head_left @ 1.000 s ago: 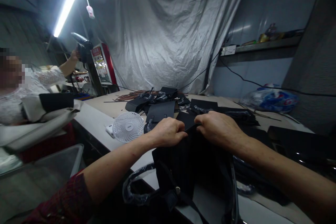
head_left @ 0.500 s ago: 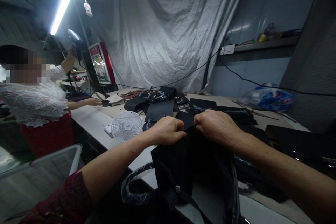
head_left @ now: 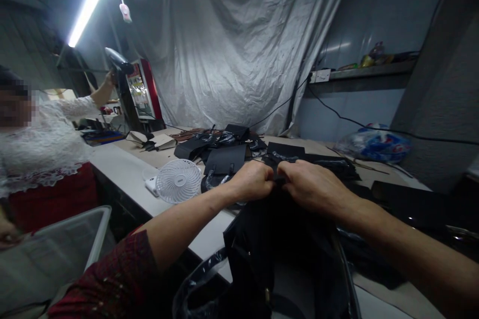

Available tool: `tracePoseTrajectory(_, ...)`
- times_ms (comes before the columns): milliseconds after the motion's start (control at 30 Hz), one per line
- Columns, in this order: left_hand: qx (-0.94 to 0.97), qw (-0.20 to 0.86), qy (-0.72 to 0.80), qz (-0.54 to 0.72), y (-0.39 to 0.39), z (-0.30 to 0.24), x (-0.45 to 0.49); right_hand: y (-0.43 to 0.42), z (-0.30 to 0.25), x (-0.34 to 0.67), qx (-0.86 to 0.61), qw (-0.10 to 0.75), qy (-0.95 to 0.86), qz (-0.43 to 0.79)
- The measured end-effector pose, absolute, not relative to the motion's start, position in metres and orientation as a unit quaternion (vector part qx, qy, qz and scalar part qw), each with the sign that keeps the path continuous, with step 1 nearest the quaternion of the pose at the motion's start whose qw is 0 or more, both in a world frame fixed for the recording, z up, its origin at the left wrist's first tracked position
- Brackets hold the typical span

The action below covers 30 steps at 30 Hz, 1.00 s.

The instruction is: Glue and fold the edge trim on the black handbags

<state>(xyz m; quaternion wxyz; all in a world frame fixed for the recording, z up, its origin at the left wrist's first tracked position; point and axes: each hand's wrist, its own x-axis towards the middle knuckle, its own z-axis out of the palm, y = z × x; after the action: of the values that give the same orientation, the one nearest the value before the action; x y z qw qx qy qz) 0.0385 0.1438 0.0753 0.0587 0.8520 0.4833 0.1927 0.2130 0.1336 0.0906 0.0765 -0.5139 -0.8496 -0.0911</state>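
A black bag (head_left: pixel 280 254) stands at the table's near edge, its handles wrapped in clear plastic. My left hand (head_left: pixel 251 182) and my right hand (head_left: pixel 312 187) are both closed on its top edge, knuckles almost touching in the middle. A thin black piece shows between the two fists. Just beyond the hands lie flat black leather pieces (head_left: pixel 228 157) on the table (head_left: pixel 123 174).
A small white fan (head_left: pixel 178 180) sits left of my hands. More black pieces and cords lie farther back; a blue-and-white plastic bag (head_left: pixel 374 143) is at the right. A person in a white lace top (head_left: pixel 41 144) stands at the left, an arm raised to a dark device. A grey bin (head_left: pixel 60 244) is below.
My two hands have drawn closer together on the bag's top edge. The person at the left has withdrawn the hand from the table and shifted leftward.
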Motion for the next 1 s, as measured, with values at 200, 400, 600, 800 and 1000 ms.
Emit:
tracePoseTrajectory(200,0.834,0.051,0.521,0.171,0.137,0.080,0.040,0.133,0.085,0.219,-0.508,0.106,-0.852,-0.064)
tracePoseTrajectory(400,0.848,0.099,0.492,0.171,0.153,0.077,0.046,0.133,0.083,0.220,-0.510,0.115,-0.849,-0.069)
tracePoseTrajectory(600,0.840,0.048,0.507,0.187,0.153,0.080,0.053,0.137,0.082,0.229,-0.502,0.171,-0.847,-0.032)
tracePoseTrajectory(800,0.781,0.040,0.587,0.207,0.136,0.079,0.033,0.142,0.081,0.252,-0.505,0.284,-0.814,0.027)
tracePoseTrajectory(1000,0.737,0.021,0.649,0.188,0.137,0.075,0.018,0.140,0.069,0.254,-0.485,0.305,-0.815,0.087)
